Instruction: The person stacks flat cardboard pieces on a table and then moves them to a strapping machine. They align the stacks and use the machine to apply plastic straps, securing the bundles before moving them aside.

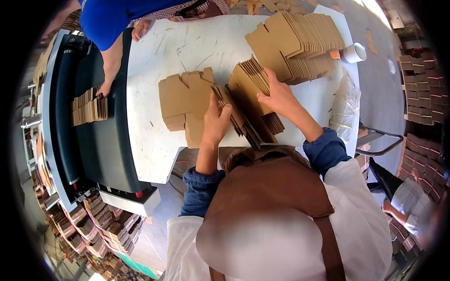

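Note:
My left hand [216,119] is closed on a thin batch of flat brown cardboard blanks [240,122], held on edge and leaning. Beside it, my right hand [281,97] grips the right side of a thicker stack of cardboard blanks [247,96], thumb and fingers along its fanned edges. A narrow gap parts the two batches near the front of the white table [154,117]. Just left of my left hand lies a flat pile of notched cardboard blanks [180,96]. Beyond my right hand, a long row of the same blanks [307,42] leans in overlapping layers.
At left runs a dark green conveyor belt [105,150], where a co-worker's hand [105,88] touches a cardboard bundle [89,108]. A white cylinder [354,53] and clear plastic strips [344,105] lie at the table's right edge. Another person [408,201] is at far right, near stacked bundles [424,86].

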`<state>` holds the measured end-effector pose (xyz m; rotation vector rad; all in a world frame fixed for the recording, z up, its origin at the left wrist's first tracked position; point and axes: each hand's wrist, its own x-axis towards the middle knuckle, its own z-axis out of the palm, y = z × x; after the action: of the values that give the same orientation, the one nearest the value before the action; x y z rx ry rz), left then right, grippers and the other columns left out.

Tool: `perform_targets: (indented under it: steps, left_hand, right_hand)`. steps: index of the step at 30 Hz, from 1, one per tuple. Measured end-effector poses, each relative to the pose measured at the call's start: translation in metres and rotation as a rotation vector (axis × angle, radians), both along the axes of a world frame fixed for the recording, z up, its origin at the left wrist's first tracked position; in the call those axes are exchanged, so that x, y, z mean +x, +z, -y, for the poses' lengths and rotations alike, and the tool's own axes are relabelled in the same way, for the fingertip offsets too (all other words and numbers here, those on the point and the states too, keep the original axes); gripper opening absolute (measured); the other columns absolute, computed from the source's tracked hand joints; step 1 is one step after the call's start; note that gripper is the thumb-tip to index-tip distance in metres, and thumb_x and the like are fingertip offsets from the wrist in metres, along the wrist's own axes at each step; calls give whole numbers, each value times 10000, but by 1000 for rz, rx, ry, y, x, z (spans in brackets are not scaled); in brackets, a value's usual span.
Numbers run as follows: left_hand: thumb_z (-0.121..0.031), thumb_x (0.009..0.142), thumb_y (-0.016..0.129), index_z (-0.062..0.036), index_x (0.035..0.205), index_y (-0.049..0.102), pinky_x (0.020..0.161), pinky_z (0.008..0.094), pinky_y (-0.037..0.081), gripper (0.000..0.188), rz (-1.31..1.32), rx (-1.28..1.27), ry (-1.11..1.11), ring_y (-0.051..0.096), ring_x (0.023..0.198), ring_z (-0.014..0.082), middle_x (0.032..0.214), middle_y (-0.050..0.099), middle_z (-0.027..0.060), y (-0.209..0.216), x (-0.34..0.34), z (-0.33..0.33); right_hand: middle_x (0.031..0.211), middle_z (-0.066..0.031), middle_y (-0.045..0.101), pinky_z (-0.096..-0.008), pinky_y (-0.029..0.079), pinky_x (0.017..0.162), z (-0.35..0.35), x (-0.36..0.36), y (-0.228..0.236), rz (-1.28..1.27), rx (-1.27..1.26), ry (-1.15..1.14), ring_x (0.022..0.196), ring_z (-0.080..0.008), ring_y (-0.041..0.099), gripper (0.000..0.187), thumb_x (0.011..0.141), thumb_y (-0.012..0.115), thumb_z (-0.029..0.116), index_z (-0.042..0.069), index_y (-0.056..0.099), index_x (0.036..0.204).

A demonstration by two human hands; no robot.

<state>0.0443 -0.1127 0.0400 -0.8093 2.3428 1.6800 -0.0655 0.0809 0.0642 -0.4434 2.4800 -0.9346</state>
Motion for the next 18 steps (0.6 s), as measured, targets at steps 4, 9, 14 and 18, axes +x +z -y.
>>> perform_targets:
  steps: [4, 9, 14, 18]
  left_hand:
    - [-244, 890, 514, 178, 1393, 262, 708, 413, 513, 703, -95, -234, -14, 670, 760, 357, 790, 642, 261, -4, 14, 4]
    - [-240, 893, 504, 183, 1377, 290, 688, 437, 516, 678, -68, -270, -31, 664, 741, 405, 780, 641, 277, 3, 14, 13]
    - [-244, 884, 537, 163, 1374, 316, 713, 446, 523, 674, -118, -234, -146, 668, 770, 411, 792, 648, 285, -2, -27, -13]
    - [-265, 879, 561, 138, 1383, 321, 760, 435, 525, 689, -109, -240, -202, 674, 812, 411, 817, 671, 267, 20, -100, -30]
  right_hand:
    - [936, -304, 652, -479, 493, 825, -15, 3, -10, -61, 12, -71, 902, -467, 628, 794, 794, 642, 252, -26, 259, 1430]
    - [921, -281, 659, -483, 500, 810, -46, 18, -8, -46, 19, -178, 873, -463, 630, 809, 781, 659, 265, 13, 259, 1437]
    - [945, -296, 648, -497, 504, 814, -18, 26, 1, 31, 6, -213, 910, -463, 629, 804, 753, 694, 258, 37, 301, 1419]
    - [937, -308, 645, -491, 490, 824, 4, -32, 9, -76, -92, -102, 918, -468, 617, 784, 785, 671, 259, -6, 292, 1418]
